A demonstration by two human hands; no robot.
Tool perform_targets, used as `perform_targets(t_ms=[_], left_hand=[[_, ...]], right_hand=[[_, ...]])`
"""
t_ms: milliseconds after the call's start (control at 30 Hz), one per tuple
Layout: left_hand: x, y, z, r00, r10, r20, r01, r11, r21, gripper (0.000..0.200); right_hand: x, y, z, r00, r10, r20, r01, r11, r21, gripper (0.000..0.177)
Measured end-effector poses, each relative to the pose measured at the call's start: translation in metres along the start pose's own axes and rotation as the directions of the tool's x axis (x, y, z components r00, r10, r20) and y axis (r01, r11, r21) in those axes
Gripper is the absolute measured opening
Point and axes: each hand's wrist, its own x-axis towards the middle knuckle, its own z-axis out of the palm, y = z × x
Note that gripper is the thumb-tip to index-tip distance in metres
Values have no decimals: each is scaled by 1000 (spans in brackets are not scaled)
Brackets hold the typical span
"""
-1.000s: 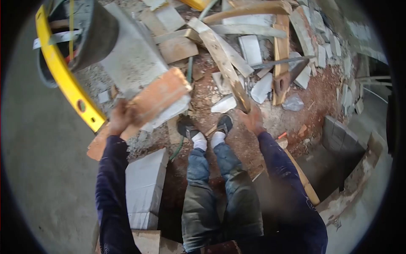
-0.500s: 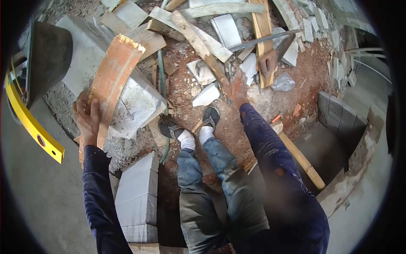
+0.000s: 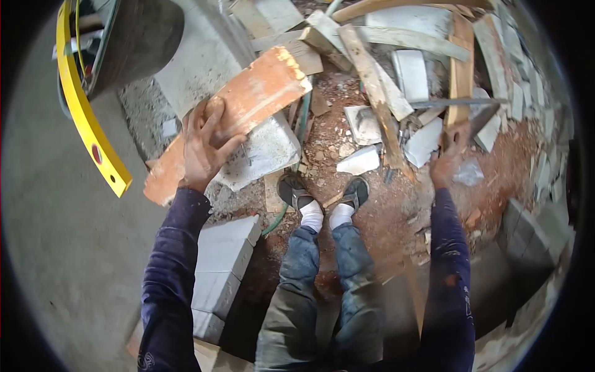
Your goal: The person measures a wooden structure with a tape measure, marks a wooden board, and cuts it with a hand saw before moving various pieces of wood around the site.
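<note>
My left hand lies on an orange-brown board with its fingers spread and its thumb apart. The board has a rough, yellowish broken end and rests slantwise across a pale concrete block. At the right, my right hand is closed round the brown handle of a handsaw, partly hiding it. The saw's dark blade points up and right, beside an upright wooden plank.
A yellow spirit level and a dark bucket are at the left. Wood strips and broken tiles litter the red soil ahead. Grey blocks edge a dark pit by my legs. A green hose runs near my feet.
The view has shifted left. The orange board has turned clockwise, and my left hand now lies across its face. My right hand has moved right, from a wood strip to the saw handle.
</note>
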Motion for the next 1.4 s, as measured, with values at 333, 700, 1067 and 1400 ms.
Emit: perform_targets(t_ms=[333, 700, 1067, 1400], left_hand=[[26, -46, -23, 990, 134, -43, -124, 975, 187, 90], [36, -58, -3, 993, -115, -11, 113, 990, -90, 89], [-1, 7, 9, 999, -51, 14, 50, 996, 76, 82], [3, 15, 2, 978, -164, 128, 163, 986, 11, 78]], right_hand=[[80, 92, 75, 961, -235, 145, 229, 972, 59, 88], [102, 160, 115, 850, -514, -117, 516, 857, -14, 86], [11, 131, -78, 944, 315, -100, -153, 685, 712, 33], [-173, 74, -337, 963, 130, 237, -260, 205, 944, 51]])
